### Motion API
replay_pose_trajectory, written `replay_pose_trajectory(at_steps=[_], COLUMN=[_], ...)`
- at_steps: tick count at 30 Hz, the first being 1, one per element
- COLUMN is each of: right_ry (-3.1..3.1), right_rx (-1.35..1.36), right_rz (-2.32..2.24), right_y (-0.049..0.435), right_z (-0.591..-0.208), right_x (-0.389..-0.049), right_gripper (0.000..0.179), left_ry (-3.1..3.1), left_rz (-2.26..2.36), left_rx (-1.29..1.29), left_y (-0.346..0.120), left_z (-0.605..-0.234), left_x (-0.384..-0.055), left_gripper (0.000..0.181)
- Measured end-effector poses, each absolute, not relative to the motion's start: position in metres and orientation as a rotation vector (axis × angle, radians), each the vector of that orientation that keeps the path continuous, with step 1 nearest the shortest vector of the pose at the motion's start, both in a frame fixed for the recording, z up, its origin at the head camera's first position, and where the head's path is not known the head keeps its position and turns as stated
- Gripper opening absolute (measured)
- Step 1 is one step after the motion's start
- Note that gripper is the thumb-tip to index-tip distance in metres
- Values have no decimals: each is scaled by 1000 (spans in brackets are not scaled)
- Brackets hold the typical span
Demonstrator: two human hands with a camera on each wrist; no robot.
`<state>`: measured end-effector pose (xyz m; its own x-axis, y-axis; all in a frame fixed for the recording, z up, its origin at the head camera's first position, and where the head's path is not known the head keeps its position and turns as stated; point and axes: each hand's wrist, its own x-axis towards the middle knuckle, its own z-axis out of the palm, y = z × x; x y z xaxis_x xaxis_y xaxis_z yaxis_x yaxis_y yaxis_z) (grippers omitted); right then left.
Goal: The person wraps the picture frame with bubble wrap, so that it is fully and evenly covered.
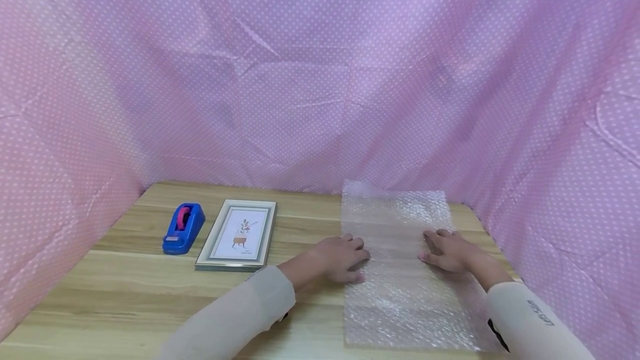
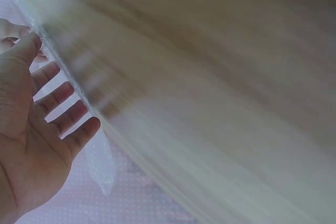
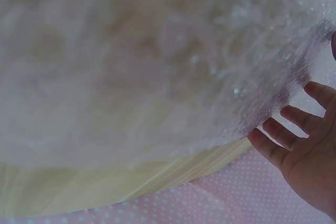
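Note:
A clear sheet of bubble wrap (image 1: pixel 395 293) lies spread on the right part of the wooden table. My left hand (image 1: pixel 343 259) rests at its left edge, fingertips touching the sheet; in the left wrist view the fingers (image 2: pixel 79 135) are spread and fairly straight. On the sheet's right side my right hand (image 1: pixel 446 250) touches the film with its fingertips, and the right wrist view shows those fingers (image 3: pixel 281 132) extended against the bubble wrap (image 3: pixel 210 66). Neither hand grips anything visibly.
Left of the bubble wrap lies a picture frame (image 1: pixel 240 238) with a potted-plant print, face up. Beside it stands a blue tape dispenser (image 1: pixel 184 229) with a pink roll. A pink dotted cloth (image 1: pixel 300 71) hangs behind and around the wooden table (image 1: pixel 125 293).

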<state>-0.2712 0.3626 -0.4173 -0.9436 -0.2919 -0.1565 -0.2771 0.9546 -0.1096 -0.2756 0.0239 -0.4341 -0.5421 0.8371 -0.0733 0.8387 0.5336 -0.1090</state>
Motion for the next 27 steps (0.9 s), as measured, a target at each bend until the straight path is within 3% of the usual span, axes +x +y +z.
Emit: replay_pose_trajectory(at_steps=[14,27], right_ry=[2939,2844], right_rx=[-452,-554], right_rz=[-162,-153], right_y=[332,304], right_z=[-417,-409], right_x=[-276,-282], right_gripper=[88,106], left_ry=[2750,2677], left_rz=[-143,-77], left_rx=[1496,1448], left_y=[-11,-40], left_z=[-433,-423], left_x=[-272,-271], left_gripper=[59,57])
